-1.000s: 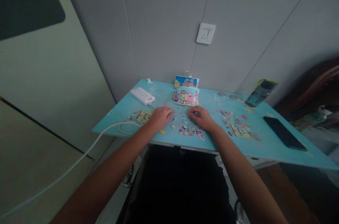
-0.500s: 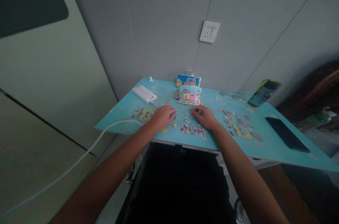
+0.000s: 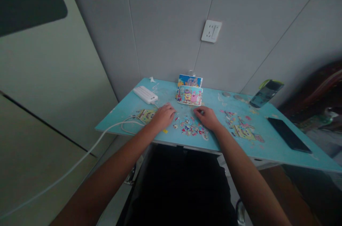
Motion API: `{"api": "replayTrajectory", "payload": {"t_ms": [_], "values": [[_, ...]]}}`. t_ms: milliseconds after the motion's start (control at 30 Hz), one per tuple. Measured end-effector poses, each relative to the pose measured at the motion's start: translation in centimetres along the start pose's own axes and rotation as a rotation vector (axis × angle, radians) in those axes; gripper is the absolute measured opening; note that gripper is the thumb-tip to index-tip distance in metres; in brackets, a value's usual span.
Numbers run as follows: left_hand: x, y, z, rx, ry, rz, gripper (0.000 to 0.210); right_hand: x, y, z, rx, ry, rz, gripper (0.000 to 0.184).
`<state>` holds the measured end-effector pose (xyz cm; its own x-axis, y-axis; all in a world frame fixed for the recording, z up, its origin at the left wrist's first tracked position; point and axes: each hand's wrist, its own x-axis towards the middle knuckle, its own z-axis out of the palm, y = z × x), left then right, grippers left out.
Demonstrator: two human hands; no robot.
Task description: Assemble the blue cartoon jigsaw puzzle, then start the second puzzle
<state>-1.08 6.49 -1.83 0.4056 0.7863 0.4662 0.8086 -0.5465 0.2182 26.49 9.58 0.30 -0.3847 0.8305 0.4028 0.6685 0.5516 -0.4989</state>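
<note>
Loose, many-coloured jigsaw puzzle pieces (image 3: 192,127) lie scattered on the light blue table (image 3: 213,95) between my two hands. My left hand (image 3: 164,116) rests palm down at the left of the pile, its fingers loosely bent over the tabletop and apart. At the pile's upper right is my right hand (image 3: 207,116), thumb and index finger brought together in a pinch. Whatever lies between those fingertips is too small to make out. Just beyond the hands, a picture card (image 3: 190,95) with cartoon figures stands upright, with a second blue card (image 3: 190,80) behind it.
A white power bank (image 3: 145,94) with a white cable (image 3: 107,130) lies on the left, near a partly assembled yellow puzzle (image 3: 146,115). To the right are another partly assembled puzzle (image 3: 244,131), a black tablet-like slab (image 3: 288,135) and a tilted dark bottle (image 3: 266,93).
My left hand has shifted very slightly left. My right hand stays almost in the same place, still pinched, and the pieces look unmoved.
</note>
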Motion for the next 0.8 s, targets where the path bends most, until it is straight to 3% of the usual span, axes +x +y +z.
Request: {"api": "replayTrajectory", "payload": {"t_ms": [200,800], "values": [[0.12,0.20,-0.37,-0.011,-0.004,0.006,0.031,0.11,0.14,-0.22,-0.002,0.069,0.065,0.027],[0.22,0.41,-0.67,-0.026,-0.005,0.052,0.029,0.15,0.38,-0.14,0.028,0.105,0.086,0.026]]}}
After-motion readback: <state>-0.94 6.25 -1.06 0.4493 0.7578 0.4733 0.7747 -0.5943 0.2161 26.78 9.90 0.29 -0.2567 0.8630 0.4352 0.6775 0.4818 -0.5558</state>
